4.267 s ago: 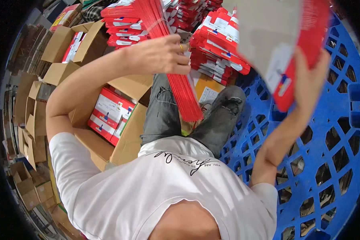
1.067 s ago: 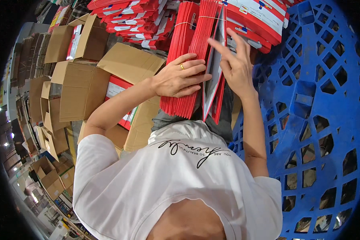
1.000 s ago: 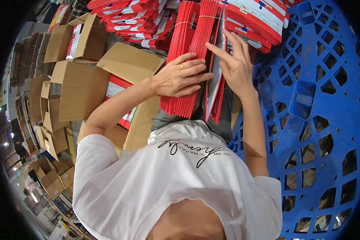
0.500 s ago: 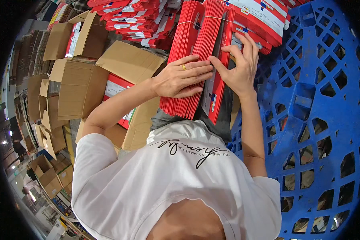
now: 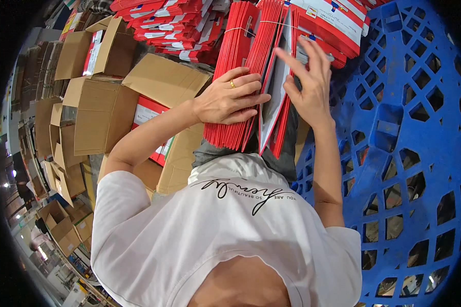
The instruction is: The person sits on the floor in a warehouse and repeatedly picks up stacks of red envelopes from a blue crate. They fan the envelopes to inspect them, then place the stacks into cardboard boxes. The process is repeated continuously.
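A thick bundle of red cardboard envelopes (image 5: 237,56), standing on edge with a pale band across its upper part, rests on my lap. My left hand (image 5: 233,96), a ring on one finger, lies across the bundle with its fingers curled over the right-hand envelopes, gripping them. Just right of those fingertips, a few envelopes are spread apart, and a white face (image 5: 274,97) shows between them. My right hand (image 5: 309,82) hovers at the right side of these envelopes, fingers apart, its index finger blurred near the gap. It holds nothing that I can see.
Piles of red and white envelopes (image 5: 182,25) lie beyond my lap, with another pile (image 5: 333,25) at the far right. A blue plastic pallet (image 5: 394,169) with a lattice surface fills the right side. Open cardboard boxes (image 5: 100,115) stand at the left.
The envelopes at the right have parted, showing more white between them. My right index finger has moved left over the gap, and my left fingers have curled more.
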`<state>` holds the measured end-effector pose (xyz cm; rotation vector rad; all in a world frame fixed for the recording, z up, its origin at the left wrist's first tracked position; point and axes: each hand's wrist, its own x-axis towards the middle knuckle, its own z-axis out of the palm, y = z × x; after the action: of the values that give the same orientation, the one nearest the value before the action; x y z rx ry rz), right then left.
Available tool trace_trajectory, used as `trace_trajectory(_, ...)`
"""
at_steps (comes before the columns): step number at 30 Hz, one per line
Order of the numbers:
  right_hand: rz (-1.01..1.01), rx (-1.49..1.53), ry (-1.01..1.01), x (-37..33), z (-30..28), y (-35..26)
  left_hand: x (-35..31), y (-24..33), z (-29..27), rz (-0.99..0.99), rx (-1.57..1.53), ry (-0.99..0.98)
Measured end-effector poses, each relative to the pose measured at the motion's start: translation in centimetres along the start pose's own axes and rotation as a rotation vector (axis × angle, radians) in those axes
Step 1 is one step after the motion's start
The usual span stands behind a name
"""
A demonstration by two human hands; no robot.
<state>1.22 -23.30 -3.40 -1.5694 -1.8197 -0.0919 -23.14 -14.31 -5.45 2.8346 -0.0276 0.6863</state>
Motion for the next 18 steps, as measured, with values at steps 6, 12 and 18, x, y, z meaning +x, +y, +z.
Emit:
trace_trajectory(6, 0.032, -0.064, 0.046, -0.2, -0.2, 0.6, -0.1, -0.1, -0.2, -0.034, 0.018, -0.017)
trace_trajectory(12, 0.078, -0.12, 0.14, 0.7, 0.6, -0.4, 0.4, 0.4, -0.1, -0.055, -0.007, 0.01)
trace_trajectory(18, 0.113, -0.142, 0.144, 0.7, 1.1, -0.3, 0.3, 0.5, -0.2, -0.043, -0.027, 0.046)
